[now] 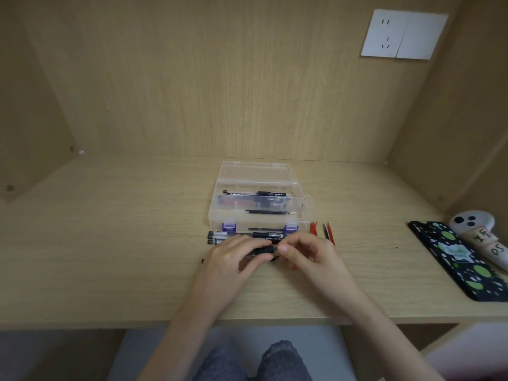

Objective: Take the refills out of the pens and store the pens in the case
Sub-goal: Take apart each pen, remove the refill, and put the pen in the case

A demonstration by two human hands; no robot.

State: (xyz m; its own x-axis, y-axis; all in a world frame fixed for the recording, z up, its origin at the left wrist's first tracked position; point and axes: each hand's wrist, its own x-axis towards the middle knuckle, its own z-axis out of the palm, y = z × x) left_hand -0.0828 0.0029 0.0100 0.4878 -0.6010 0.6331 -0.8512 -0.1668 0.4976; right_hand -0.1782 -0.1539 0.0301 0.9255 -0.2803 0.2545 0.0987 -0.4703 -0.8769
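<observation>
Nearest us, just beyond the front edge of the tabletop (110, 243) and about midway along it, both our hands are closed on one black pen (264, 250). Our left hand (233, 259) curls its fingers round the barrel, and our right hand (310, 254) pinches the pen's right end between thumb and forefinger. The pen lies crosswise, lifted a little above the wood.

Just behind the hands a short row of pens (220, 236) lies side by side, touching the front wall of the clear plastic case (215, 215). To the right of the case sit small red pieces (313, 227) and a few thin refills (328, 232). The case stands open with its lid tipped back. Inside, one pen (255, 193) lies along the rear compartment and a dark refill (269, 212) nearer the front.

By the right edge rest a patterned phone (461, 259) and a white handheld controller (478, 232). On the back panel, far right, is a wall socket (384, 34).
</observation>
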